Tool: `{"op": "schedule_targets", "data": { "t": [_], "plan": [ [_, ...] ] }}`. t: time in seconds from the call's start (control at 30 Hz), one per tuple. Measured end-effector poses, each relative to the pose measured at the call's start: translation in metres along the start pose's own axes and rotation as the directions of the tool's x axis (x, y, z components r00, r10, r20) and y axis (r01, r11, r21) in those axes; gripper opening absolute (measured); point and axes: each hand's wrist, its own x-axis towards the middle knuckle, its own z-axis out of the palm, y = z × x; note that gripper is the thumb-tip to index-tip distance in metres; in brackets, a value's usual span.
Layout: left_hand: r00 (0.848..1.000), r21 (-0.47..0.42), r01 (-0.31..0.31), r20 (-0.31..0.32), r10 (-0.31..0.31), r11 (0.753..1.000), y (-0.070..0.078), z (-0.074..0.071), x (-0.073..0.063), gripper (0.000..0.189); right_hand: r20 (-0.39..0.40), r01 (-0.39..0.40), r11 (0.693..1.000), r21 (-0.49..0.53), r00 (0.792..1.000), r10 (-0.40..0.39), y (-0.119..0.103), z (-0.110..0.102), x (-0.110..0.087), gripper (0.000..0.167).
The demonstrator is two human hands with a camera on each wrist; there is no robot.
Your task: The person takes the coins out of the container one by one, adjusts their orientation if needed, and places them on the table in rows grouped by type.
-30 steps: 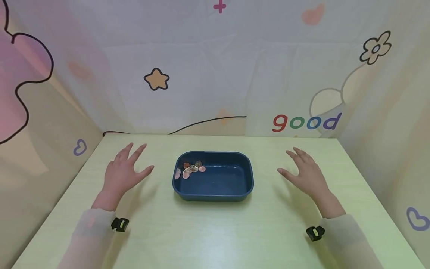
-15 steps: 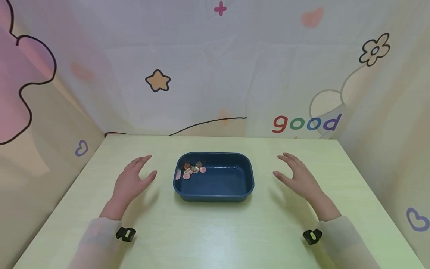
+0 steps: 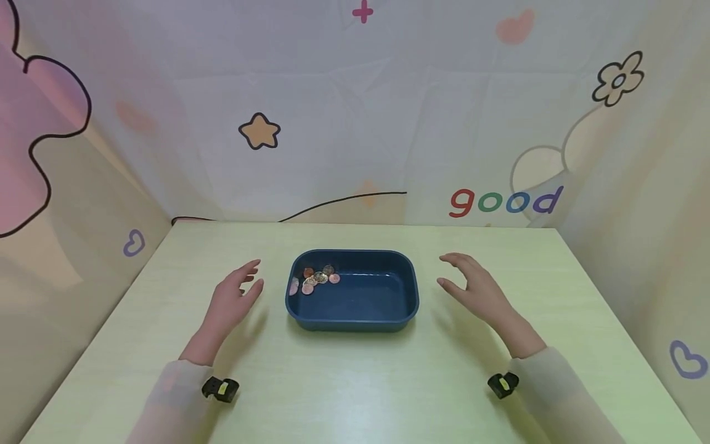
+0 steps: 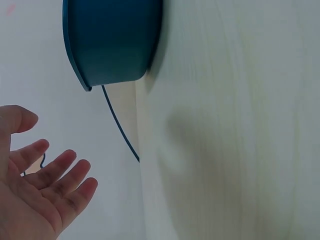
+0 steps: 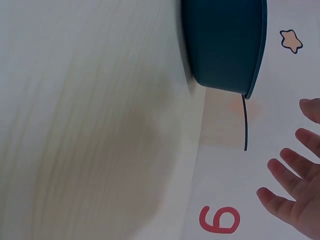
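A dark blue rectangular tray (image 3: 355, 325) with rounded corners stands on the table in the head view. Several coins (image 3: 320, 277), copper and silvery, lie bunched at its left end. To the tray's left my left hand (image 3: 230, 302) is held above the table, apart from the tray, thumb and fingers spread and holding nothing. My right hand (image 3: 479, 290) mirrors it on the right side, also with nothing in it. Both wrist views show the palms facing the tray's ends, fingers slightly bent; there the tray's outer wall (image 4: 112, 42) hides the coins.
The pale wooden table (image 3: 355, 382) ends at a fabric backdrop (image 3: 344, 123) printed with a star, a flower and the word "good". More cloth closes off the left and right sides. Each light sleeve bears a small black device, one on the left wrist (image 3: 220, 389).
Both hands have moved inward toward the tray's two ends, and their fingers have come closer together. The tray and the coins stay where they were.
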Motion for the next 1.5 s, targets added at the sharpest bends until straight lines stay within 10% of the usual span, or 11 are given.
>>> {"op": "schedule_targets", "data": {
  "t": [0.7, 1.5],
  "plan": [
    [0.995, -0.105, 0.104, 0.015, -0.103, 0.989, 0.016, 0.021, 0.014, 0.046, 0.147, 0.060, 0.990, 0.129, 0.986, -0.079, -0.038, 0.002, 0.041, 0.047],
    [0.976, -0.149, 0.220, 0.027, -0.218, 0.964, 0.022, 0.030, 0.038, 0.048, 0.427, 0.147, 0.981, 0.130, 0.884, -0.189, -0.097, 0.005, 0.120, 0.040]
  ]
}}
